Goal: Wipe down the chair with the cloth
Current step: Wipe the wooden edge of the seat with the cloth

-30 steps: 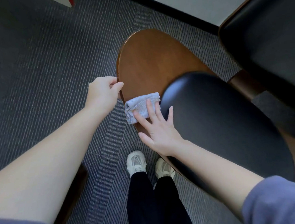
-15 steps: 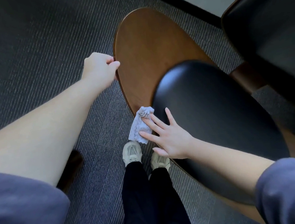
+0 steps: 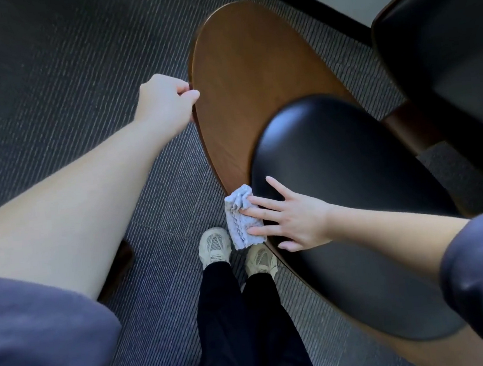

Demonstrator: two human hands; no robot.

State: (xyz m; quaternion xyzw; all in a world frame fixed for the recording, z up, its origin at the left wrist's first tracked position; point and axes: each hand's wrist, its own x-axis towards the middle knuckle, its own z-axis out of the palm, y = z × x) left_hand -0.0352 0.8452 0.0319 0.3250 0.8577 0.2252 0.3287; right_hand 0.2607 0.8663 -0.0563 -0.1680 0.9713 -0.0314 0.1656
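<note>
Two bare hands on one chair (image 3: 250, 77), head view, looking down. Left hand (image 3: 166, 102) grips the left edge of the brown wooden shell, fingers curled round behind the rim, thumb tip on the front face. Right hand (image 3: 295, 222) lies flat with fingers (image 3: 261, 203) straight and spread apart. It presses the cloth (image 3: 242, 220) against the lower wooden rim, just beside the black cushion (image 3: 351, 179). The little finger reaches up onto the cushion and the thumb sits lower, near the rim. Cloth is pale grey-blue and crumpled. Its right part is under the fingertips and its left part hangs off the rim over the floor.

Both forearms are bare, with blue-grey sleeves (image 3: 41, 340) pushed up. Two pale sneakers (image 3: 214, 247) and black trousers (image 3: 247, 328) show below the cloth, on dark striped carpet (image 3: 50, 82). A second dark chair (image 3: 441, 48) stands at top right, close beside the first. A light wall with a dark baseboard (image 3: 306, 5) runs along the top edge.
</note>
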